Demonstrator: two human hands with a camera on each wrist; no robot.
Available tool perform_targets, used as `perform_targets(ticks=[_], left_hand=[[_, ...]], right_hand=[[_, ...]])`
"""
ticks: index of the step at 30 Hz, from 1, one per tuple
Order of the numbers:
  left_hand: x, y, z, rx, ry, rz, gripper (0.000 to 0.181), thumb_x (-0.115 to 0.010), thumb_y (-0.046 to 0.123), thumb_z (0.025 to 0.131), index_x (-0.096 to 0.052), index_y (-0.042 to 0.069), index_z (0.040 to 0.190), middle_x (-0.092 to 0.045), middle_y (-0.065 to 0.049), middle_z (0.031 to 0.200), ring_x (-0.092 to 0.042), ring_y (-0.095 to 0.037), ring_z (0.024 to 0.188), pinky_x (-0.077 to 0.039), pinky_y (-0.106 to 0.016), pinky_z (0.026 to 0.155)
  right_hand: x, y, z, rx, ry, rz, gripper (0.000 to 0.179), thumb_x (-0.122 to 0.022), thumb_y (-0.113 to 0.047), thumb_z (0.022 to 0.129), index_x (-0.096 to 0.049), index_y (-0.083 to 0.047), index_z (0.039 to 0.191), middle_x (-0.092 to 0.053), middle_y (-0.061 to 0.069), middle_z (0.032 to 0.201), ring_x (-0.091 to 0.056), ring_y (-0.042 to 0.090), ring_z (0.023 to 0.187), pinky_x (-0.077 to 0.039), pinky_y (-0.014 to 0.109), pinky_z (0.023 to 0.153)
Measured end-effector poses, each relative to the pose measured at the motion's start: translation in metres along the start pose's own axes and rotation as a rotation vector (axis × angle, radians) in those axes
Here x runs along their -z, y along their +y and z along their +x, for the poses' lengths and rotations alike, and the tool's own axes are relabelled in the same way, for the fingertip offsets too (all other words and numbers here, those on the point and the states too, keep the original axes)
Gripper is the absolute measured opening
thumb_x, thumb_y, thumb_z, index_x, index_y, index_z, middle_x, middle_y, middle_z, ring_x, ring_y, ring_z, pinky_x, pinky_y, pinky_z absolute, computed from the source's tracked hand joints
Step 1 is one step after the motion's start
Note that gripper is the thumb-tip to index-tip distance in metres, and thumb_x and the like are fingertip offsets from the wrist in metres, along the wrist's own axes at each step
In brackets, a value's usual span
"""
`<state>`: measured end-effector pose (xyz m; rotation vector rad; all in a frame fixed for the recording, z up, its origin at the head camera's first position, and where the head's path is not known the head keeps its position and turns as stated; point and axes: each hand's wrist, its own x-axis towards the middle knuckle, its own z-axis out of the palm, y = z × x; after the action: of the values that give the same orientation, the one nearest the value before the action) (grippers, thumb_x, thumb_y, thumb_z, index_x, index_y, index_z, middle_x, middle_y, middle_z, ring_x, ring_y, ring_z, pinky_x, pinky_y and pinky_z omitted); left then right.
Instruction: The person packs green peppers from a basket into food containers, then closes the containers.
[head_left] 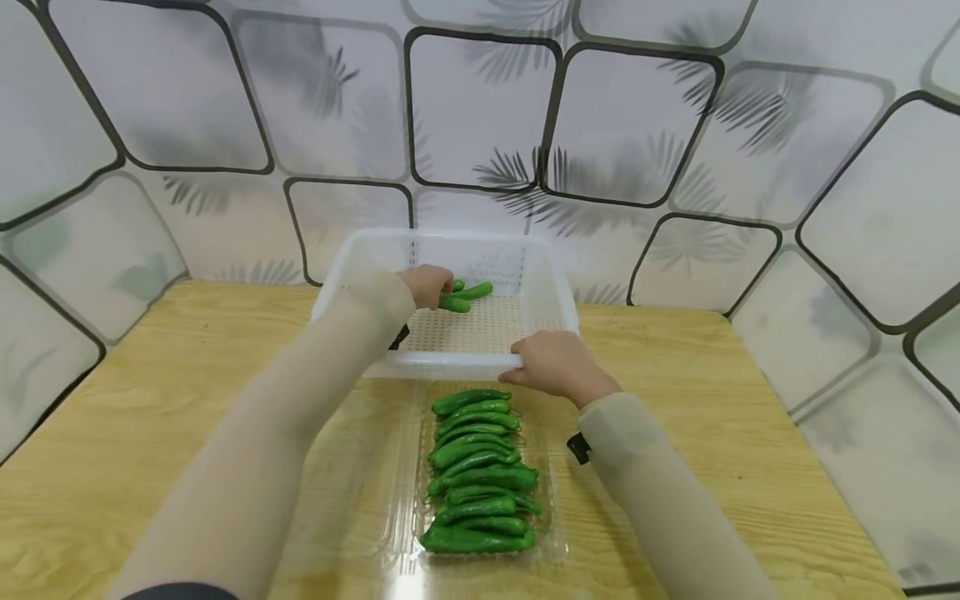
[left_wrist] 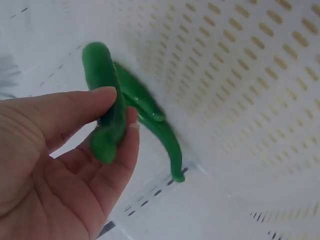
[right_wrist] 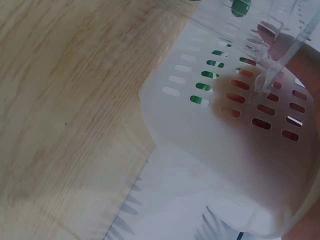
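Inside the white plastic basket (head_left: 442,359), my left hand (head_left: 427,286) pinches a green chili pepper (left_wrist: 97,62) between thumb and fingers. Two more peppers (left_wrist: 169,140) lie behind it against the basket's inside, partly covered by the held one. My right hand (head_left: 553,364) grips the basket's near rim toward its right corner, thumb and fingers curled over the edge. In the right wrist view its fingers (right_wrist: 295,57) show at the upper right, partly behind the perforated wall. Just in front of the basket, a clear plastic container (head_left: 557,508) holds a column of green peppers (head_left: 480,475) lying crosswise.
The container's clear lid (head_left: 352,492) lies folded open to the left. All stands on a wood-grain table (head_left: 187,400). A patterned backdrop (head_left: 480,108) rises behind the basket and along both sides.
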<state>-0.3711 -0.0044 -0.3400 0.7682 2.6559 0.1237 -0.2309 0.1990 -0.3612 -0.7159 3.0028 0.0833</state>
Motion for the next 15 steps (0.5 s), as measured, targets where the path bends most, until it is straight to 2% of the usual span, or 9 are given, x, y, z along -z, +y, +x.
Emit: perform_targets(ticks=[3, 7, 9, 13, 15], left_hand=[[0.008, 0.003, -0.009, -0.002, 0.013, 0.009, 0.034, -0.056, -0.007, 0.086, -0.060, -0.002, 0.119, -0.059, -0.015, 0.118, -0.054, -0.026, 0.103, -0.043, -0.037, 0.090], [0.018, 0.003, -0.022, -0.039, 0.015, -0.003, 0.024, -0.059, -0.002, 0.086, -0.068, -0.001, 0.108, -0.065, -0.013, 0.102, -0.054, -0.021, 0.083, -0.046, -0.034, 0.077], [0.023, 0.002, -0.029, -0.072, 0.024, -0.019, 0.023, -0.061, 0.001, 0.087, -0.067, -0.001, 0.108, -0.066, -0.013, 0.103, -0.056, -0.020, 0.083, -0.047, -0.034, 0.077], [0.031, 0.003, -0.045, -0.118, 0.057, -0.033, 0.027, -0.060, 0.008, 0.090, -0.064, -0.004, 0.115, -0.063, -0.016, 0.110, -0.059, -0.025, 0.097, -0.047, -0.037, 0.085], [0.032, 0.004, -0.052, -0.136, 0.067, -0.023, 0.027, -0.059, 0.009, 0.092, -0.063, -0.004, 0.114, -0.064, -0.016, 0.109, -0.059, -0.026, 0.098, -0.046, -0.038, 0.086]], right_hand=[[0.001, 0.000, 0.000, -0.004, -0.012, 0.000, 0.038, -0.062, -0.053, 0.084, -0.055, -0.019, 0.068, -0.053, -0.006, 0.060, -0.051, 0.013, 0.053, -0.043, 0.033, 0.050], [0.002, 0.000, -0.001, 0.000, -0.026, -0.002, 0.038, -0.060, -0.054, 0.084, -0.055, -0.019, 0.068, -0.052, -0.006, 0.059, -0.050, 0.012, 0.052, -0.041, 0.032, 0.048], [0.002, 0.000, -0.001, 0.003, -0.033, -0.002, 0.038, -0.060, -0.054, 0.084, -0.055, -0.019, 0.069, -0.052, -0.006, 0.059, -0.050, 0.012, 0.052, -0.041, 0.031, 0.048], [0.002, 0.000, -0.001, 0.005, -0.040, 0.003, 0.038, -0.060, -0.053, 0.085, -0.055, -0.019, 0.069, -0.052, -0.006, 0.059, -0.050, 0.012, 0.053, -0.040, 0.031, 0.048], [0.002, 0.000, 0.000, 0.006, -0.043, 0.008, 0.038, -0.059, -0.053, 0.085, -0.055, -0.019, 0.069, -0.052, -0.006, 0.059, -0.050, 0.012, 0.053, -0.040, 0.031, 0.049]])
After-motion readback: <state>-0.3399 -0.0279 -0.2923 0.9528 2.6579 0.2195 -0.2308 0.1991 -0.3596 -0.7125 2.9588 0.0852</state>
